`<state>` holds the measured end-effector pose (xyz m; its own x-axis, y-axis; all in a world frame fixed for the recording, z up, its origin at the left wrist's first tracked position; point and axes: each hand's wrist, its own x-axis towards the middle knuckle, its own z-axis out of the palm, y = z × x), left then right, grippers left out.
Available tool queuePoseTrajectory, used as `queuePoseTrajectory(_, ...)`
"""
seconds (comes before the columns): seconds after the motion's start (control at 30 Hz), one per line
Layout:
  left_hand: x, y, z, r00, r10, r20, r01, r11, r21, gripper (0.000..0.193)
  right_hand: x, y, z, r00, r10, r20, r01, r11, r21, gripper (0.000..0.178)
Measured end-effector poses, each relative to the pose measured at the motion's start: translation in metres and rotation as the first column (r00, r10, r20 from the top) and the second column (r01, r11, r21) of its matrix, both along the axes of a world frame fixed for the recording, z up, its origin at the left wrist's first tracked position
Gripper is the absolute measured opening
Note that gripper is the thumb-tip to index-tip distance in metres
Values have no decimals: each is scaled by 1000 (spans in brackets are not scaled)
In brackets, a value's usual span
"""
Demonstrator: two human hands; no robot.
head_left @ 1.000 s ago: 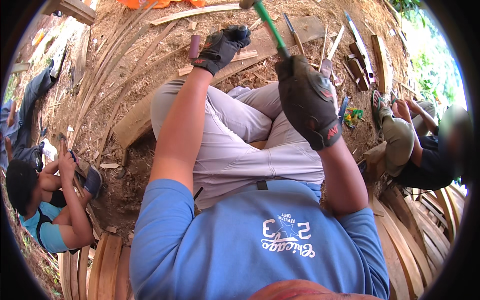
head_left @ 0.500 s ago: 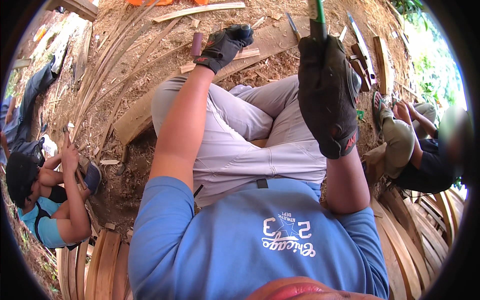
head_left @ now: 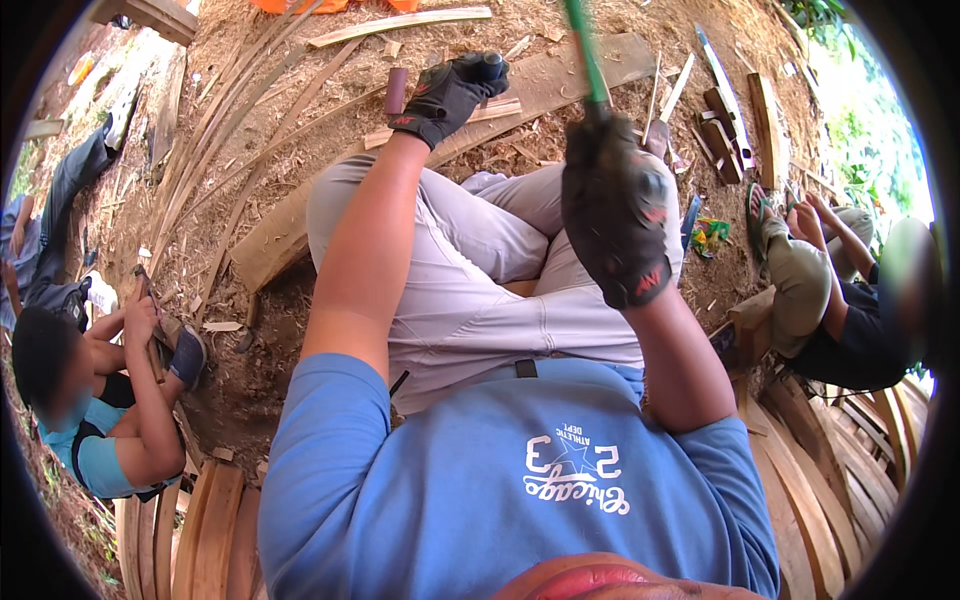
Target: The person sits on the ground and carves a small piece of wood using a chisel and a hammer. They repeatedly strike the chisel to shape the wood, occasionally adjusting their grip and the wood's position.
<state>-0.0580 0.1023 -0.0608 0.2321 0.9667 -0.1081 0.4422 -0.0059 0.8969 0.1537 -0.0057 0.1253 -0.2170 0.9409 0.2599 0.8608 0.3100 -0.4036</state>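
Thin green rod-like tool handle (head_left: 585,55), blurred, sticks up and slightly left out of the right hand (head_left: 615,215), upper centre of view, above the right knee. Tool's top end runs out of frame; working end not visible. Right hand in a black work glove with red marks, curled into a fist round the handle, back of glove toward camera.

Left hand (head_left: 445,95), same kind of black glove, arm stretched forward, fingers wrapped over a short dark cylindrical piece (head_left: 487,66) at the near edge of the long flat wooden plank (head_left: 560,85). Plank lies diagonally on the dirt ground (head_left: 300,110), from lower left by the left knee up to upper right. Cannot tell what the dark piece is.

Short reddish-brown cylindrical peg (head_left: 396,90) lies just left of the left hand, on the ground near the plank.

Person sits cross-legged, light grey trousers (head_left: 470,270), blue T-shirt (head_left: 480,480) with white print.

Bundle of thin curved wooden strips (head_left: 215,130) spread on the ground to the left. Several dark wooden-handled tools (head_left: 722,125) lie on the ground at upper right, well apart from both hands. Stacked curved wooden slats (head_left: 200,530) at lower left, more slats (head_left: 830,470) lower right.

Another person in a light blue top (head_left: 95,455) crouches at left, hands on a strip. Another person in dark top (head_left: 850,330) sits at right.
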Motion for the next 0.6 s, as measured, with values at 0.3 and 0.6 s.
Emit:
queuePoseTrajectory(0.3, -4, -6, 0, 996, 9, -88, 2, 993, 118, 93, 10, 6, 9, 1000, 12, 5, -12, 999, -43, 20)
queuePoseTrajectory(0.6, -8, 3, -37, 996, 32, 85, -40, 994, 97, 93, 15, 12, -18, 993, 85, 84, -68, 980, -189, 22)
